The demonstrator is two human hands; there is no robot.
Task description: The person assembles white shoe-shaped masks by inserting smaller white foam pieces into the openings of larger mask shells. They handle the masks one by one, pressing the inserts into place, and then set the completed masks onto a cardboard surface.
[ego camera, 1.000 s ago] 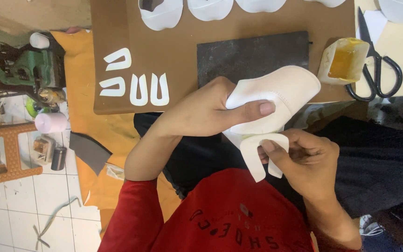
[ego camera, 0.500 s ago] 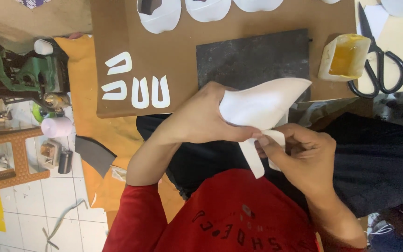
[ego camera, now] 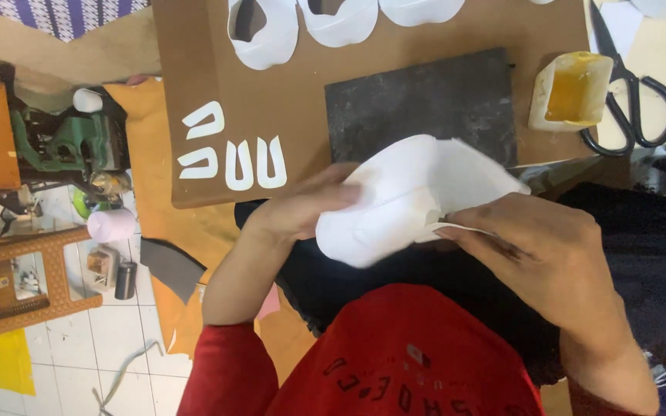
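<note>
While both hands grip the white cut piece (ego camera: 406,196) just above my lap, near the tabletop (ego camera: 310,100) edge, I'd judge the work to be bending or fitting its thin edge. My left hand (ego camera: 306,208) pinches the rounded side with the fingers curled under; my right hand (ego camera: 533,246) clamps the narrow flap between thumb and fingers. To do this well, I'd keep the fold line taut, press evenly along the edge and avoid creasing the broad curved face.

That piece looks like thin, smooth, flexible sheet, perhaps synthetic leather, matte white. Similar rounded white pieces (ego camera: 264,31) lie at the far side, and small U-shaped white strips (ego camera: 252,163) sit on brown board. A dark, rough slab (ego camera: 425,96) lies beyond the piece, with a yellowish glue pot (ego camera: 572,88) and black scissors (ego camera: 637,100) to its right.
</note>
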